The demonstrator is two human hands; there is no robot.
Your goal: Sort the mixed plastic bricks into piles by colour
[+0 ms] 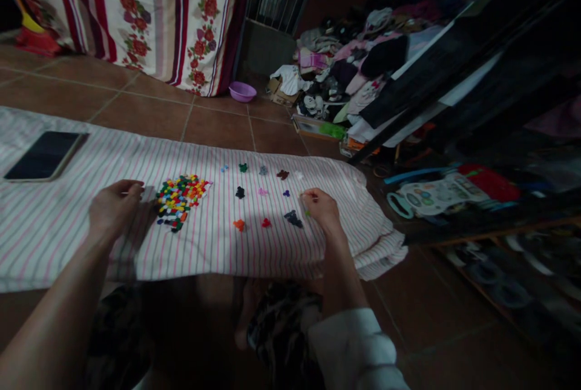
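Observation:
A mixed pile of small, bright plastic pieces [181, 199] lies on a striped cloth [181, 257]. Just left of it hovers my left hand [113, 208], its fingers curled together; whatever they hold, if anything, is hidden. Small single-colour clusters are spread to the pile's right, among them a dark green cluster [243, 168], a brown cluster [282, 174], a black cluster [240, 192], an orange cluster [238, 225], a red cluster [265, 222] and a dark grey cluster [293, 218]. At their right side my right hand [321, 205] pinches its fingertips together, above a light green piece [307, 213].
A phone [44, 155] rests on the cloth at far left. Beyond, on the tiled floor, are a purple basin [242, 92], a red broom [37, 40] and a heap of clothes [349, 63]. A floral curtain [158, 14] hangs behind. Shelving [490, 226] stands at right.

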